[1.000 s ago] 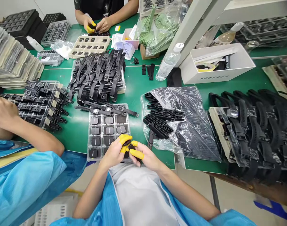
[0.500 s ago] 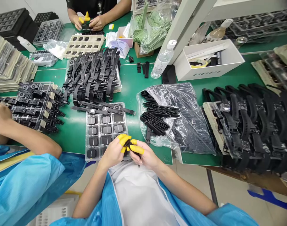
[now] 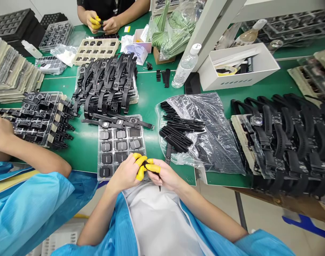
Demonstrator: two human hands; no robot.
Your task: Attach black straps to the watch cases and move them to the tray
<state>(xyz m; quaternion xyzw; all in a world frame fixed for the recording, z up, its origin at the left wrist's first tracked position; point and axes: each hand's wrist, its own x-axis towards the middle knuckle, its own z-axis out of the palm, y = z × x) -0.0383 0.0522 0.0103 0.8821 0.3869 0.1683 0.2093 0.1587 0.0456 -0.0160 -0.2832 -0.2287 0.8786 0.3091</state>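
Both my hands meet close to my body, over the table's front edge, with yellow covers on several fingertips. My left hand [image 3: 128, 172] pinches one part of a black watch strap [image 3: 145, 163], and my right hand [image 3: 164, 175] grips the same piece from the other side. Fingers hide most of it; a thin dark end pokes out below. Just beyond my left hand lies a clear tray [image 3: 99, 153] of square dark watch pieces [image 3: 121, 145]. Three watches with straps [image 3: 119, 122] lie across its far edge. Right of it, black straps [image 3: 175, 138] spill from a plastic bag [image 3: 218, 142].
Strapped watches are heaped on trays at centre left [image 3: 106, 81] and right [image 3: 282, 131]. A water bottle [image 3: 185, 67] and white box [image 3: 237, 83] stand behind the bag. A co-worker's arm [image 3: 36, 151] rests at left; another person's hands [image 3: 103, 24] work across the table.
My fingers have shifted slightly around the strap, and its thin lower end shows a little more. Across the table, the other person's yellow-tipped fingers have moved lower.
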